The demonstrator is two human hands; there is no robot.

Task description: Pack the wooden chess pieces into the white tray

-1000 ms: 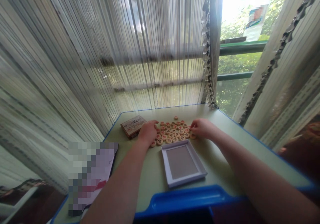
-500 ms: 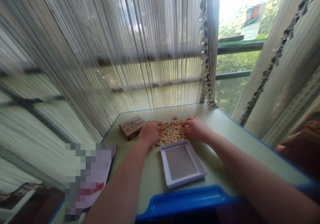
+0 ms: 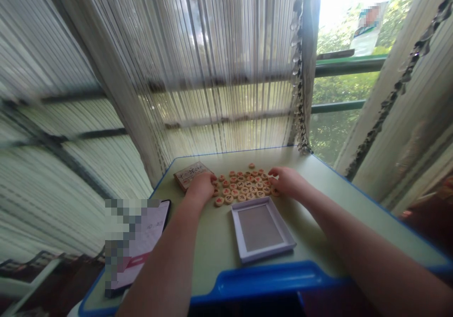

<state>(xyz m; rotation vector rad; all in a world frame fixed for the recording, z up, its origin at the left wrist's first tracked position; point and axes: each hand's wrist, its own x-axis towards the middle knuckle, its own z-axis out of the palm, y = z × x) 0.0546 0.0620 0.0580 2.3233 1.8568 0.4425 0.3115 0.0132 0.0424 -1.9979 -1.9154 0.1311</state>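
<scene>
Several round wooden Chinese chess pieces with red and dark characters lie flat in a loose cluster on the pale green table. My left hand rests at the cluster's left edge, fingertips by the outermost pieces and partly hidden; it appears open. On the opposite side, my right hand is open, with fingers apart beside the right-hand pieces. A single piece lies apart behind the group. Nearer me is a shallow white box tray with a grey bottom, touching or almost touching the front pieces.
A printed brown box lies behind my left hand, partly covered by it. On the left table edge is a phone or tablet, partly blurred out. A blue molded table edge runs in front of me. String curtains hang behind the table.
Both hands have drawn slightly outward from the pieces, and the cluster's left side lies more spread and visible. The camera view has shifted a little left.
</scene>
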